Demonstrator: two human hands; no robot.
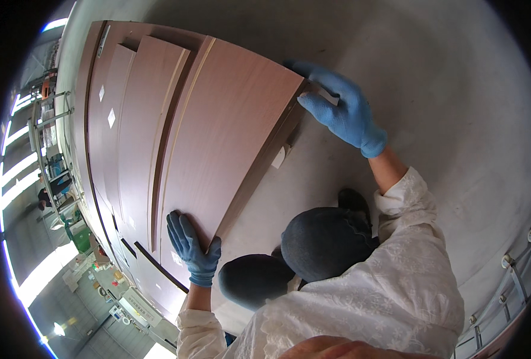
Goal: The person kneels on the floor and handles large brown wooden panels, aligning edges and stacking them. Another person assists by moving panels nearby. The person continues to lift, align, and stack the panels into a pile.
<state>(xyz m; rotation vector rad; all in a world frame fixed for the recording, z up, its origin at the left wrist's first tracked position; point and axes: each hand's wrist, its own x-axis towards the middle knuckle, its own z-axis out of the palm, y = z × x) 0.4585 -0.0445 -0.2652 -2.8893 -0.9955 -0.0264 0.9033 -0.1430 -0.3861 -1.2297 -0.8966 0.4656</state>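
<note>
By remote view, I found the broad, reddish-brown wood-grain panel [235,113] lying between the two sets of fingers. The blue-gloved left hand [197,254] rested on its face at the near end, fingers extended close together, thumb apart at the edge. The blue-gloved right hand [346,113] bracketed the far right corner, thumb and fingers parted around it; with the fingertips partly hidden, I could not tell whether they pinched. Left of the right fingers lay further brown panels [146,119], one bearing a white diamond-shaped label [111,118]. Grey concrete-like floor [457,119] extended to their right.
</note>
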